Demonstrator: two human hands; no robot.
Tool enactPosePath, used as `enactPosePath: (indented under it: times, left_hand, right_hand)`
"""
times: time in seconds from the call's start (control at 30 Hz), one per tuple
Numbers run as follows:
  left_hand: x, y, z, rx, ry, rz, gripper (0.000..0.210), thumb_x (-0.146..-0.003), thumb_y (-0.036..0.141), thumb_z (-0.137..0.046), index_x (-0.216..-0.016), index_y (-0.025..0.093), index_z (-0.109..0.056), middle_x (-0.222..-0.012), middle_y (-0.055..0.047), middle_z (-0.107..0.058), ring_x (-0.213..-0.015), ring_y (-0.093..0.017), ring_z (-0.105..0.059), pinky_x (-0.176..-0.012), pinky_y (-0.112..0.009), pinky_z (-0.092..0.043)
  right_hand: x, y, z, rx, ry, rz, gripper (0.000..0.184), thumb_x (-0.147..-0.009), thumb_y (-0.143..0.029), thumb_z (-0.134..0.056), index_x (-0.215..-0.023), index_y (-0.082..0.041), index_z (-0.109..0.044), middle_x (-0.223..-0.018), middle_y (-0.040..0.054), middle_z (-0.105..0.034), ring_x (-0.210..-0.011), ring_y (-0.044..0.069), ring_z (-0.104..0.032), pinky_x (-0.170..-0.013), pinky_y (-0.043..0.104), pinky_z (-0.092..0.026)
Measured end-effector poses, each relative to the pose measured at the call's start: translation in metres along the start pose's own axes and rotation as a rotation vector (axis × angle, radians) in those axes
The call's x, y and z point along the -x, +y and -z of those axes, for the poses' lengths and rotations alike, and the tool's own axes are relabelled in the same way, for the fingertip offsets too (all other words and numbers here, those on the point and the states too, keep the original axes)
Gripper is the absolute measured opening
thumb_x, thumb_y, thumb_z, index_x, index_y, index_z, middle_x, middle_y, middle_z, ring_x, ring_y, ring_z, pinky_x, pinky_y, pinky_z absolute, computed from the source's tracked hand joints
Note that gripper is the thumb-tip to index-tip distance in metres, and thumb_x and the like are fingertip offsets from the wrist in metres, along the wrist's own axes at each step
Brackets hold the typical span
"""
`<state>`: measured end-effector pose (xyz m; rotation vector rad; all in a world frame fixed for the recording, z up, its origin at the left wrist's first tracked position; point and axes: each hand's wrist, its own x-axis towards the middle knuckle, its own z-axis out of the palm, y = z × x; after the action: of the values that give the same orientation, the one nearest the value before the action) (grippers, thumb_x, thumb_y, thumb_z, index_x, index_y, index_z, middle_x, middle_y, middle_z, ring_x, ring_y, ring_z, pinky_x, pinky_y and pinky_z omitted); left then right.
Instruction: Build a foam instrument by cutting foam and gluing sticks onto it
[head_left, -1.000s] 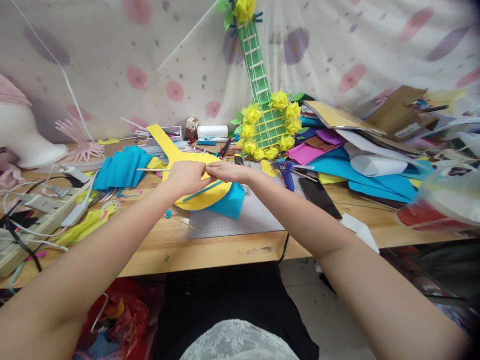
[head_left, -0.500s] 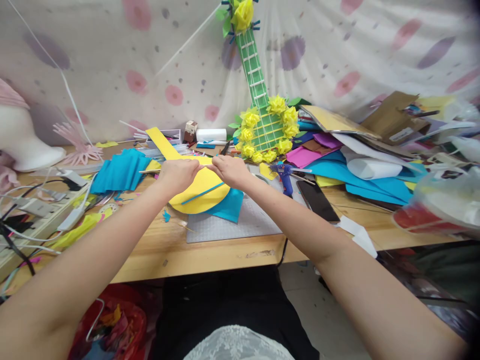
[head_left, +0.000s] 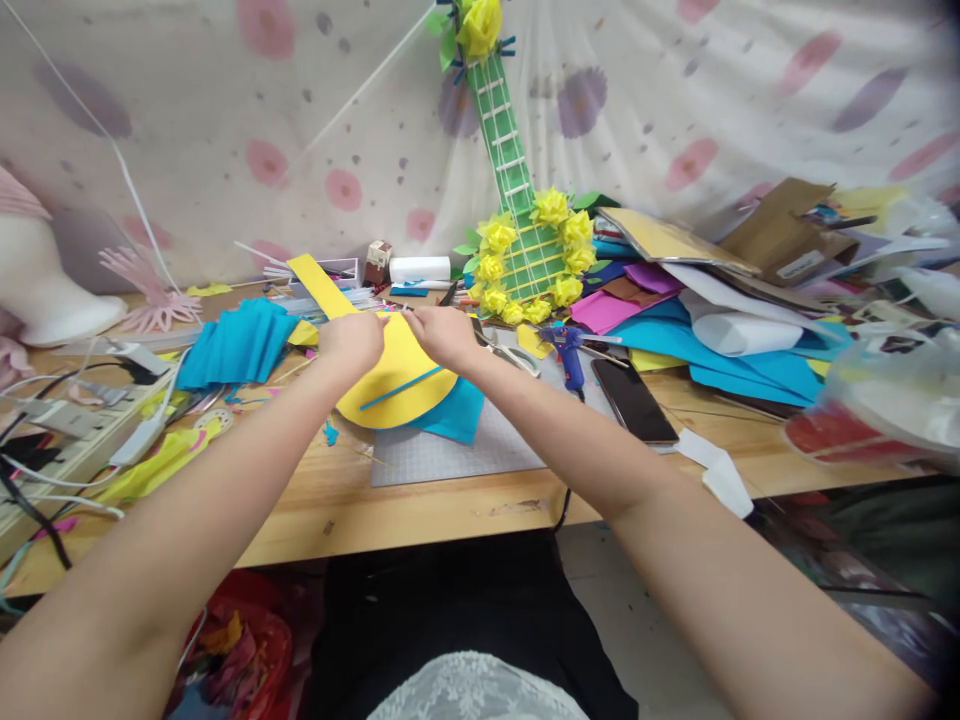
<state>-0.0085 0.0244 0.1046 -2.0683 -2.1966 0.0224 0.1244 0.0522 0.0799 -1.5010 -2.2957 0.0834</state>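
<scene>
A yellow guitar-shaped cutout [head_left: 409, 352] with a long neck lies on the grey cutting mat [head_left: 457, 464]. One blue strip [head_left: 401, 388] runs slantwise across its lower body. My left hand [head_left: 354, 343], fingers curled in, is over the cutout's left side by the base of the neck. Just to its right, my right hand [head_left: 444, 335] is closed with thumb and fingers pinched above the cutout. Whatever either hand pinches is too small or hidden to name. Blue sheet material [head_left: 454, 415] sticks out from under the cutout at lower right.
A green toy guitar with yellow flowers [head_left: 517, 190] leans on the curtain behind. Scissors [head_left: 514, 355], a blue glue gun [head_left: 568, 355] and a phone [head_left: 634, 400] lie to the right. Folded blue material [head_left: 236, 343] and a power strip [head_left: 82, 415] are at left.
My hands have moved slightly apart, the right one shifting a little left and the left one drawing back left. The scissors behind my right hand show more now. The cutout stays in place.
</scene>
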Motion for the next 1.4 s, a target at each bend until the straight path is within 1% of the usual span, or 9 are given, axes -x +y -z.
enactPosePath:
  times: [0.1,0.23,0.43,0.6,0.7,0.9,1.07,1.27,1.4]
  left_hand:
    - [-0.006,-0.011,-0.001,0.038,-0.028,0.024,0.048,-0.088,0.040,-0.023,-0.100,0.012,-0.060,-0.099,-0.022,-0.062,-0.092,-0.033,-0.058,-0.071,-0.038,-0.040]
    - [-0.004,-0.030,-0.010,0.083,0.007,-0.143,0.047,-0.086,0.047,-0.023,-0.090,0.019,-0.061,-0.090,-0.013,-0.065,-0.083,-0.028,-0.059,-0.064,-0.032,-0.037]
    - [0.005,-0.039,-0.025,0.270,0.039,-0.333,0.039,-0.085,0.048,-0.030,-0.080,0.021,-0.057,-0.083,-0.005,-0.063,-0.074,-0.019,-0.056,-0.055,-0.026,-0.030]
    - [0.004,-0.039,-0.033,0.428,0.095,-0.538,0.038,-0.085,0.045,-0.032,-0.082,0.018,-0.058,-0.082,-0.005,-0.060,-0.077,-0.017,-0.053,-0.066,-0.027,-0.037]
    - [0.003,-0.042,-0.036,0.482,0.117,-0.600,0.039,-0.086,0.044,-0.032,-0.086,0.017,-0.060,-0.083,-0.006,-0.059,-0.083,-0.018,-0.053,-0.075,-0.029,-0.039]
    - [0.003,-0.040,-0.038,0.483,0.061,-0.502,0.038,-0.084,0.028,-0.032,-0.102,0.015,-0.063,-0.092,-0.008,-0.059,-0.089,-0.019,-0.054,-0.081,-0.030,-0.041]
    - [-0.001,-0.035,-0.040,0.437,-0.006,-0.437,0.035,-0.080,0.025,-0.039,-0.103,0.018,-0.064,-0.096,-0.007,-0.062,-0.092,-0.019,-0.056,-0.080,-0.028,-0.042]
    - [-0.005,-0.026,-0.038,0.424,-0.072,-0.338,0.030,-0.074,0.027,-0.051,-0.100,0.022,-0.066,-0.089,-0.003,-0.065,-0.076,-0.016,-0.058,-0.066,-0.026,-0.042]
    - [-0.006,-0.019,-0.040,0.362,-0.049,-0.304,0.025,-0.072,0.026,-0.052,-0.092,0.023,-0.067,-0.087,-0.002,-0.064,-0.074,-0.016,-0.058,-0.062,-0.026,-0.040]
  right_hand:
    - [-0.006,0.003,-0.002,0.002,-0.037,-0.030,0.048,-0.091,-0.046,-0.021,-0.100,-0.019,-0.060,-0.099,0.0094,-0.065,-0.094,0.023,-0.058,-0.074,0.030,-0.040]
    - [-0.005,0.032,-0.005,0.057,-0.121,-0.112,0.037,-0.090,-0.038,-0.029,-0.104,-0.018,-0.058,-0.103,0.0120,-0.064,-0.095,0.024,-0.058,-0.075,0.032,-0.042]
    - [0.012,0.067,-0.010,0.023,-0.117,-0.195,0.032,-0.089,-0.031,-0.031,-0.108,-0.021,-0.056,-0.105,0.0100,-0.064,-0.095,0.023,-0.058,-0.074,0.031,-0.042]
    - [0.022,0.079,-0.011,-0.124,-0.156,-0.222,0.030,-0.087,-0.031,-0.036,-0.110,-0.024,-0.054,-0.105,0.0046,-0.064,-0.089,0.018,-0.059,-0.069,0.025,-0.041]
    - [0.024,0.088,-0.012,-0.092,-0.143,-0.266,0.028,-0.086,-0.033,-0.037,-0.106,-0.022,-0.054,-0.101,0.0059,-0.065,-0.087,0.019,-0.059,-0.069,0.026,-0.042]
    - [0.026,0.111,-0.015,0.097,-0.088,-0.415,0.032,-0.083,-0.030,-0.042,-0.110,-0.015,-0.050,-0.102,0.0139,-0.063,-0.094,0.026,-0.058,-0.075,0.034,-0.043]
    - [0.028,0.123,-0.018,0.119,-0.101,-0.512,0.033,-0.081,-0.019,-0.039,-0.112,-0.012,-0.047,-0.102,0.0163,-0.062,-0.096,0.027,-0.058,-0.075,0.035,-0.043]
    - [0.036,0.115,-0.018,0.094,-0.078,-0.447,0.026,-0.083,-0.023,-0.038,-0.104,-0.020,-0.053,-0.102,0.0098,-0.063,-0.094,0.024,-0.059,-0.072,0.032,-0.043]
    - [0.044,0.107,-0.018,0.117,-0.142,-0.375,0.033,-0.080,-0.042,-0.046,-0.099,-0.017,-0.055,-0.101,0.0116,-0.062,-0.095,0.025,-0.057,-0.075,0.033,-0.043]
